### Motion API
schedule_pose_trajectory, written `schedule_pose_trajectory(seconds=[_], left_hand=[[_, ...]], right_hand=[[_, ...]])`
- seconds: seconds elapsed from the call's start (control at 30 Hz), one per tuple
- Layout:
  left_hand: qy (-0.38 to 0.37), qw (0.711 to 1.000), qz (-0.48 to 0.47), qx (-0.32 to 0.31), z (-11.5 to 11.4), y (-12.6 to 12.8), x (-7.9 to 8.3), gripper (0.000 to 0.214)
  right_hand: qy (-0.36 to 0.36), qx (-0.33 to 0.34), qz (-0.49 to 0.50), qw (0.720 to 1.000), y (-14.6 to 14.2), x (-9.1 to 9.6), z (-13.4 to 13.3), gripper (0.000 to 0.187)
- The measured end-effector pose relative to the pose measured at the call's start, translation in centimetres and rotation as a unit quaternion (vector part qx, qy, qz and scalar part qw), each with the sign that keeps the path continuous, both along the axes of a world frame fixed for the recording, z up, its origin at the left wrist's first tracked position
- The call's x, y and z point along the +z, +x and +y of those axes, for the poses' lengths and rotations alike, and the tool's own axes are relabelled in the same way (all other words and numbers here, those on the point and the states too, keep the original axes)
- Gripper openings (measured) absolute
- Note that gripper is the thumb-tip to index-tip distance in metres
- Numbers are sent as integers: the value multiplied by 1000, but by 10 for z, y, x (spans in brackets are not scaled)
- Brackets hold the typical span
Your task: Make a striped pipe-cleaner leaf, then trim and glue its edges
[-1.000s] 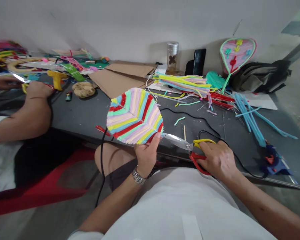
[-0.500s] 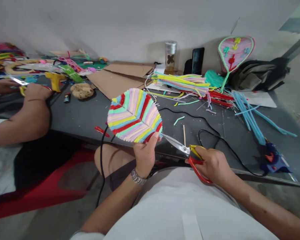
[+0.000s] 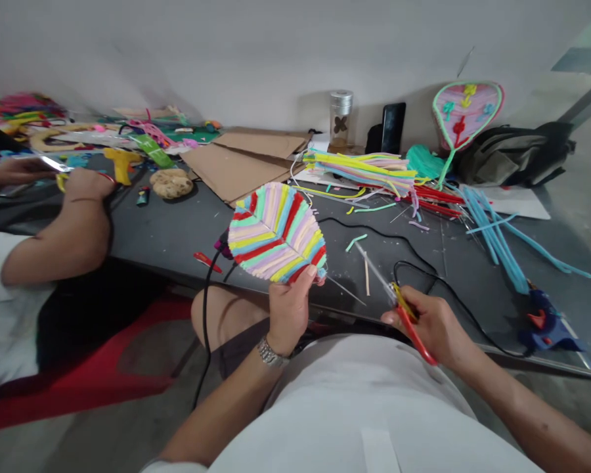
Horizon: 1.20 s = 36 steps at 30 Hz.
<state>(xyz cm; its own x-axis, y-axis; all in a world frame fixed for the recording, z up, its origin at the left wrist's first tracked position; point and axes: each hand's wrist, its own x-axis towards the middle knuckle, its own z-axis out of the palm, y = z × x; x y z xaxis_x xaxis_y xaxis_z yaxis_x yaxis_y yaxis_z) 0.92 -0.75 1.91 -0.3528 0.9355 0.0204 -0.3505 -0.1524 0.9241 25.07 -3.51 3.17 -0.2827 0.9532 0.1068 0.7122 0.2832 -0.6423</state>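
My left hand (image 3: 286, 307) pinches the lower edge of a leaf-shaped fan (image 3: 274, 232) striped in pink, red, yellow, green and blue pipe cleaners, holding it up over the table's near edge. My right hand (image 3: 429, 325) grips scissors (image 3: 394, 293) with red and yellow handles. Their blades are spread wide apart, one tip pointing at the fan's lower right corner, the other up over the table. A watch sits on my left wrist.
On the dark table (image 3: 177, 226) lie loose pipe cleaners (image 3: 359, 164), blue ones (image 3: 497, 240), cardboard sheets (image 3: 246, 161), a blue glue gun (image 3: 542, 322) with its black cord, a jar (image 3: 341, 118), a phone and a finished fan (image 3: 465, 112). Another person (image 3: 54, 223) works at the left.
My right hand lifted the scissors off the table and spread the blades. The fan shifted slightly right and up with my left hand.
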Motion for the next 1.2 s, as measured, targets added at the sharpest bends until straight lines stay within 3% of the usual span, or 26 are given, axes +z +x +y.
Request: schedule_pose_trajectory(seconds=[0.13,0.37,0.57,1.2], left_hand=[[-25,993,101,57,-2,-2,-2,26],[-21,989,132,69,-1,-1,0,23],[-39,996,60,54,1,1,-5,21],[-41,999,-12,2,2,0,0,16]], right_hand=[[164,51,-183,968,12,3,-2,40],[259,59,-243,933,13,4,-3,49],[283,56,-253,923,11,7,1,50],[302,65,-264,914,13,10,3,52]])
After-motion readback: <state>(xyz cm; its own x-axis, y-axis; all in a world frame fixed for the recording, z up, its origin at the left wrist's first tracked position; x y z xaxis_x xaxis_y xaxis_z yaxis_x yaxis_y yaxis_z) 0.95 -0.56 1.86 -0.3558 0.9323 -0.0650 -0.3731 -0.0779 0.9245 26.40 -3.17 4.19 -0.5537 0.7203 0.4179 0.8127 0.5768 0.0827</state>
